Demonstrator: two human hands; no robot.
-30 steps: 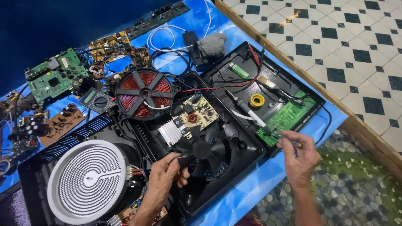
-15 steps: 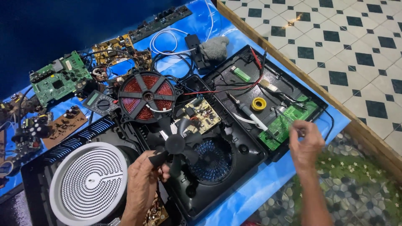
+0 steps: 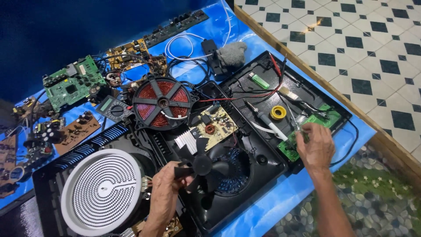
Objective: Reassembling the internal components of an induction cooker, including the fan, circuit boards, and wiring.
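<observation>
Above black casing (image 3: 245, 193), left hand (image 3: 164, 193) grips fan (image 3: 202, 166)

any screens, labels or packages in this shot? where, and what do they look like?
Multimeter: left of the red coil, dark body, small grey-green screen, round dial.
Lighter: on the black tray at top, slim green stick; no label legible.
No packages or signs seen.

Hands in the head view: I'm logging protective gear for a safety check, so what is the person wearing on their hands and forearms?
Nothing. The left hand and right hand are both bare, without gloves, and no rings, watch or wristband show. Both forearms are uncovered as far as the picture's bottom edge; no sleeve shows.
</observation>
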